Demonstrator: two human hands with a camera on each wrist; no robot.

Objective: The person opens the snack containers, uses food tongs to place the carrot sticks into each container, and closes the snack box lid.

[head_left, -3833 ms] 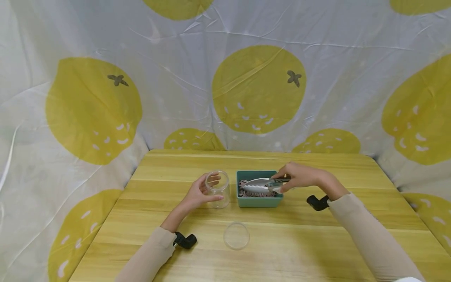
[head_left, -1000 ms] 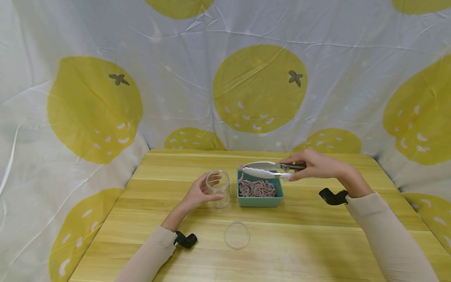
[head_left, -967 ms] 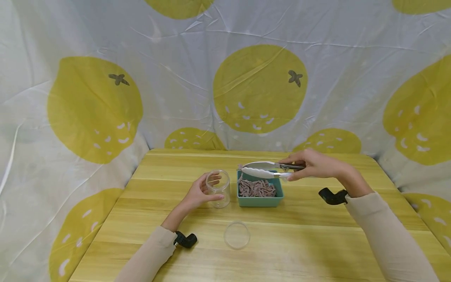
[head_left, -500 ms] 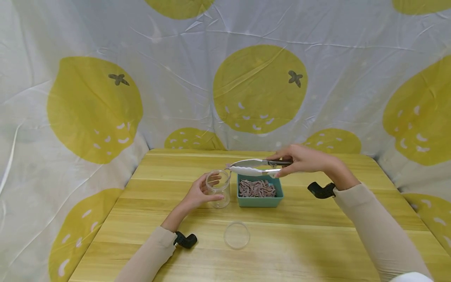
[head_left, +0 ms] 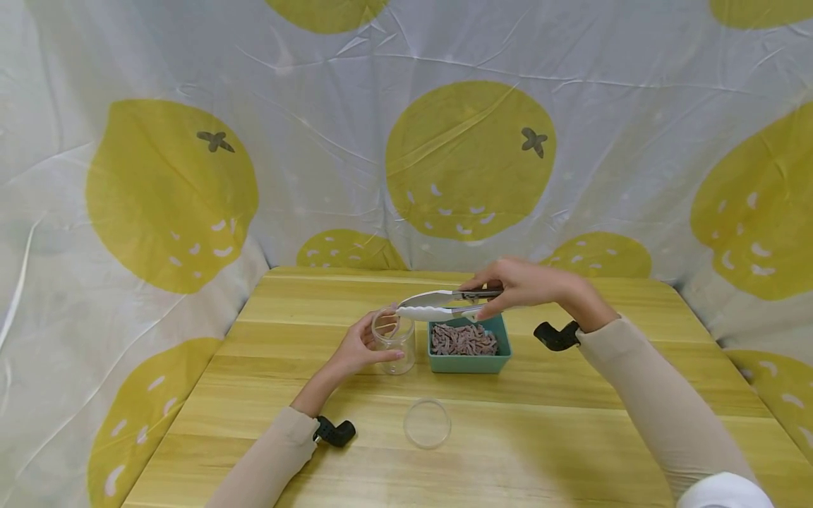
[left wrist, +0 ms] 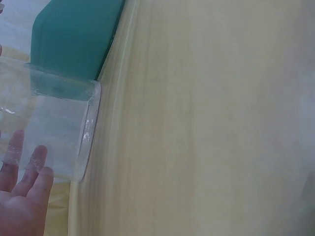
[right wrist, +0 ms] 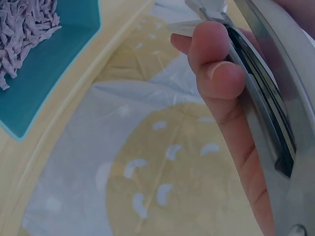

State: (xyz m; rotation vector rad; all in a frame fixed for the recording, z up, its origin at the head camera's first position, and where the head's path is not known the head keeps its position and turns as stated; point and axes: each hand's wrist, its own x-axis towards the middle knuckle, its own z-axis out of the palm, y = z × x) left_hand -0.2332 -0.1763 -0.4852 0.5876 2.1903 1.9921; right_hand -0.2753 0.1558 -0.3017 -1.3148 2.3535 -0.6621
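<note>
In the head view my left hand [head_left: 352, 353] holds a clear jar [head_left: 404, 343] upright on the table, thumb in front and fingers behind. The left wrist view shows the fingers through the jar [left wrist: 59, 130] wall. My right hand [head_left: 524, 283] grips metal tongs [head_left: 425, 313] with whitish scalloped ends. Their tips are at the jar's open mouth, with a small pinkish strip at them. Right of the jar stands a teal box [head_left: 470, 364] with thin pinkish-grey strips [head_left: 464, 341], which look like shredded meat. The tongs pass above its back left part.
A clear round lid [head_left: 428, 424] lies on the wooden table [head_left: 540, 451] in front of the jar. A lemon-print curtain [head_left: 317, 176] hangs behind the table and along both sides. Black wrist cameras sit on both cuffs.
The right hand lifted the tongs out of the box with pinkish strips, then carried them left from over the box to the jar mouth. The left hand and the jar stay put.
</note>
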